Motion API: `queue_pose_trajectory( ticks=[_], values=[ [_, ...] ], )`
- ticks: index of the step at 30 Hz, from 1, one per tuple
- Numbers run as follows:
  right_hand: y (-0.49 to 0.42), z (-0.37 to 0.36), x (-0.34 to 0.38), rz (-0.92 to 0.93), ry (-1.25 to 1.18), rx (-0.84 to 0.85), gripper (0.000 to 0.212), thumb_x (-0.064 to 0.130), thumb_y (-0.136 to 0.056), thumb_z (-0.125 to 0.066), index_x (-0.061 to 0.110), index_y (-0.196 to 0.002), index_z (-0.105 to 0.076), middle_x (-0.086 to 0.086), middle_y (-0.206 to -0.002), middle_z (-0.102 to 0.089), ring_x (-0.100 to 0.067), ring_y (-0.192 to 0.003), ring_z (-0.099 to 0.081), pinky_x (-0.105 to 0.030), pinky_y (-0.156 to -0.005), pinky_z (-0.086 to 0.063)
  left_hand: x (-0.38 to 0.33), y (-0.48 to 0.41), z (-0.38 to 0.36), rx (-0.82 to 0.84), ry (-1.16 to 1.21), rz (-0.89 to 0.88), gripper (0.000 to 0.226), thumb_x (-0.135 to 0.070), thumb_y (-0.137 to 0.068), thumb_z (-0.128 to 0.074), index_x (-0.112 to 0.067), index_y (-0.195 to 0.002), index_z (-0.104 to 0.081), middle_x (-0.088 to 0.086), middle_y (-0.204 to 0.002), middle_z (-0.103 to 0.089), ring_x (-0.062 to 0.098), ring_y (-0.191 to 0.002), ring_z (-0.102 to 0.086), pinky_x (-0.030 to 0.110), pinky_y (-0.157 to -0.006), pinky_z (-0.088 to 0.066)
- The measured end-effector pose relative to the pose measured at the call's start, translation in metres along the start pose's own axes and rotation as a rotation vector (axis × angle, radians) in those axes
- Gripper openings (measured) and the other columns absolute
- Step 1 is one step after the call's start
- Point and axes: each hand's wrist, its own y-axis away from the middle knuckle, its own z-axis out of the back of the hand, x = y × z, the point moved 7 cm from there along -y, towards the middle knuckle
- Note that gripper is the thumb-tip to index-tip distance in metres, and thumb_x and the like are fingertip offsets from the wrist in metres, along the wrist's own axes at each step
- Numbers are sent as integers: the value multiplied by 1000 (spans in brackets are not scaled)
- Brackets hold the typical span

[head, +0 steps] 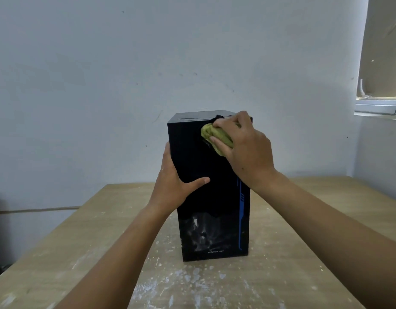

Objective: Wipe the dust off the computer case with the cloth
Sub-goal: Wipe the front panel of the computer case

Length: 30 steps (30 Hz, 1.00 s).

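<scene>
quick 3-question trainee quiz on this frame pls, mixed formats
1. True or false: the left hand grips the cloth.
2. Where does the computer case plainly show pale dust smears? A) upper front B) lower front C) nowhere
3. What is the left hand doing?

Key:
1. False: the right hand grips it, pressed on the case's upper front.
2. B.
3. It steadies the case at its left edge, thumb lying across the front.
</scene>
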Motion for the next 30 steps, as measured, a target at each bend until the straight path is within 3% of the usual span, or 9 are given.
queue_pose_trajectory(
  ticks=[5, 9, 13, 18, 22, 27, 30],
  values=[
    [37, -18, 10, 129, 20, 76, 26, 37, -87, -61, 18, -103, -67, -6, -94, -55, -16, -56, -54, -28, -43, -48, -2, 1, 2, -3, -9, -13, 110, -39, -64, -89, -30, -149, -21, -19, -138, -39, 0, -124, -44, 13, -97, -39],
    [67, -24, 2, 120, 28, 137, 31, 41, -90, -49, 19, -102, -67, -3, -93, -55, -15, -54, -53, -25, -41, -47, -2, 3, 0, 20, -6, -9, 114, -41, -59, -91, -31, -148, -20, -18, -137, -40, 0, -124, -45, 10, -92, -39],
    [71, -17, -7, 90, 20, 155, 23, 34, -85, -66, 18, -102, -69, -5, -92, -56, -16, -53, -54, -24, -40, -46, -1, 3, 0, 24, -25, -6, 116, -38, -60, -91, -28, -150, -18, -15, -139, -40, -1, -124, -43, 4, -91, -37],
    [58, 4, -29, -10, 38, 88, 26, 37, -83, -67, 20, -103, -69, -5, -95, -56, -11, -56, -45, -18, -49, -36, -11, -10, 14, -8, -23, -42, 110, -46, -63, -87, -29, -151, -22, -11, -145, -42, 8, -130, -45, 34, -107, -45],
    [34, 20, -47, -121, 9, -1, 25, 38, -87, -66, 22, -107, -66, -4, -99, -53, -14, -60, -46, -22, -55, -35, -27, -28, 29, -48, -45, -51, 118, -58, -62, -77, -23, -155, -15, -4, -157, -30, 16, -142, -34, 40, -115, -36],
    [26, 17, -44, -115, -23, -3, 26, 37, -89, -64, 22, -110, -65, -4, -101, -52, -21, -64, -55, -24, -56, -41, -46, -51, 34, -78, -173, -123, 99, -53, -70, -80, -23, -150, -30, -4, -154, -35, 11, -141, -33, 28, -115, -29],
    [40, 10, -39, -64, -13, 42, 27, 37, -87, -65, 21, -109, -65, -5, -100, -53, -15, -60, -49, -22, -54, -38, -50, -53, 33, -134, -134, -153, 82, -49, -73, -81, -21, -141, -44, -5, -145, -46, 9, -134, -41, 25, -112, -34]
  ],
)
